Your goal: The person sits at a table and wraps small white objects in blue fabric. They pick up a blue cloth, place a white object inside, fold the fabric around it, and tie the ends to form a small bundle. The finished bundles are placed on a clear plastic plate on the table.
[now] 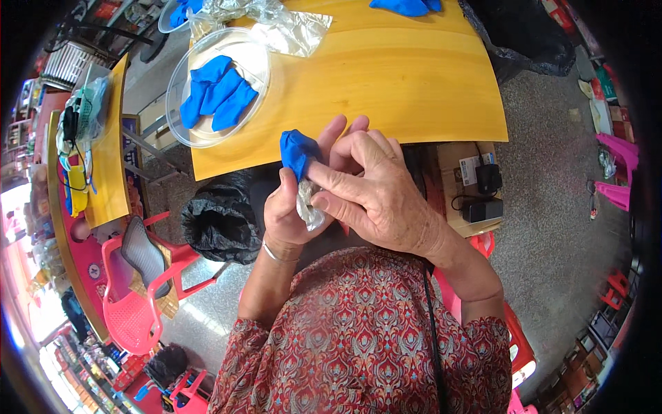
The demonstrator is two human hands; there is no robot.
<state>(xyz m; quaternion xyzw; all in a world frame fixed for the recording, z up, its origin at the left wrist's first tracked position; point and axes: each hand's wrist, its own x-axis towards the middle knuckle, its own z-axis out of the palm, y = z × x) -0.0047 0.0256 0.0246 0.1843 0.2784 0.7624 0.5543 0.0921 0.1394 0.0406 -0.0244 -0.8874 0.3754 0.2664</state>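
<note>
In front of my chest, my left hand holds a small blue cloth pouch, with its thumb against the near side. A crumpled piece of clear plastic film hangs from the pouch's lower end over my left palm. My right hand reaches across from the right, its index finger at the mouth of the pouch and its thumb against the film. How far that fingertip goes into the cloth is hidden. Beyond my left hand, a round clear plastic tub holds several similar blue cloth pieces.
A yellow wooden table lies before me, with a crumpled clear plastic bag and another blue cloth piece on it. A black-lined bin stands under its front edge. A pink chair is at the left; a black bag hangs far right.
</note>
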